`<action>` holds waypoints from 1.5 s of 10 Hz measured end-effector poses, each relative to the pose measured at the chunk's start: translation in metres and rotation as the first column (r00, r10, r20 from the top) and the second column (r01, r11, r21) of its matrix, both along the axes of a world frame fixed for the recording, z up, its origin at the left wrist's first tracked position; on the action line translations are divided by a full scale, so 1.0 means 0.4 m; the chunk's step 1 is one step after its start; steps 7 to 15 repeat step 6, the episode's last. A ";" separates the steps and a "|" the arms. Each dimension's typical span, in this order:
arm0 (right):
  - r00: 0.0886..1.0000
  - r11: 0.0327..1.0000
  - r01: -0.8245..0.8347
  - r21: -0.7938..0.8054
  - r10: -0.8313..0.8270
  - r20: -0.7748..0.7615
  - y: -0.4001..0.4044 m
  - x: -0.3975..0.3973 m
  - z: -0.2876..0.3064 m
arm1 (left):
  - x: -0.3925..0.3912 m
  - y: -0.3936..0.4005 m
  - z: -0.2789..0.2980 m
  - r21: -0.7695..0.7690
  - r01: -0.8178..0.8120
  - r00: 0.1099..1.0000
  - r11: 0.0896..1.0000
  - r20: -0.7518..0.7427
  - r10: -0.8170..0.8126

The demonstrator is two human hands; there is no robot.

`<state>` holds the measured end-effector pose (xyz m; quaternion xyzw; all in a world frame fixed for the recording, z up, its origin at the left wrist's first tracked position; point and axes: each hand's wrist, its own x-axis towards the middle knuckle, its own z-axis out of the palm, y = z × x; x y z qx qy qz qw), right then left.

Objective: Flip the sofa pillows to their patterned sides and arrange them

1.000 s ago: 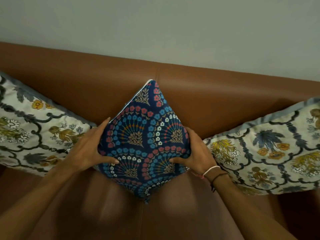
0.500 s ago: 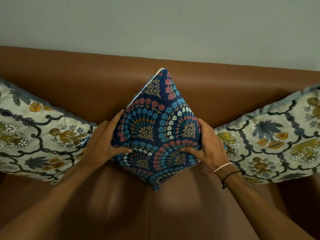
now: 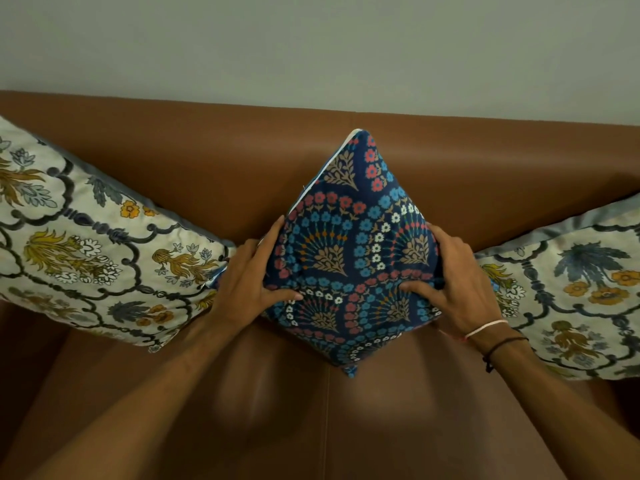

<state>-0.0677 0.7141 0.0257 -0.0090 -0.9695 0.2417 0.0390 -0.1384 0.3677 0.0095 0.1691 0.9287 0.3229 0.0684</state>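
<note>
A navy pillow [image 3: 353, 244] with red, blue and white flower fans stands on one corner in the middle of the brown sofa, leaning on the backrest. My left hand [image 3: 247, 285] grips its left corner, thumb across the patterned front. My right hand [image 3: 453, 282] grips its right corner the same way. A cream floral pillow [image 3: 86, 244] lies patterned side up at the left. A second cream floral pillow [image 3: 575, 299] lies patterned side up at the right.
The brown leather backrest [image 3: 214, 161] runs across the view under a grey-green wall [image 3: 311, 46]. The seat cushion [image 3: 311, 417] with a centre seam fills the foreground. My right wrist wears a white band and a black cord.
The navy pillow has moved up and back against the backrest, both hands still holding its side corners. The view has shifted slightly, showing more of the left pillow.
</note>
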 end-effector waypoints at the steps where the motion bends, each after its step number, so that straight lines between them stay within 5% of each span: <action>1: 1.000 1.000 0.018 -0.024 -0.018 0.005 0.015 0.014 -0.009 | 0.000 0.019 0.012 -0.050 0.034 0.999 0.998 -0.024 -0.035; 3: 1.000 1.000 0.015 0.007 -0.015 0.012 0.022 0.015 -0.003 | -0.011 0.032 0.018 -0.099 0.032 0.999 0.995 -0.021 -0.035; 6: 0.989 0.964 -0.070 0.256 0.033 0.145 0.045 0.066 0.088 | 0.072 0.032 0.097 -0.417 0.003 0.990 0.909 -0.129 -0.063; 15: 0.989 0.964 -0.070 0.256 0.033 0.145 0.045 0.066 0.088 | 0.072 0.032 0.097 -0.417 0.003 0.990 0.909 -0.129 -0.063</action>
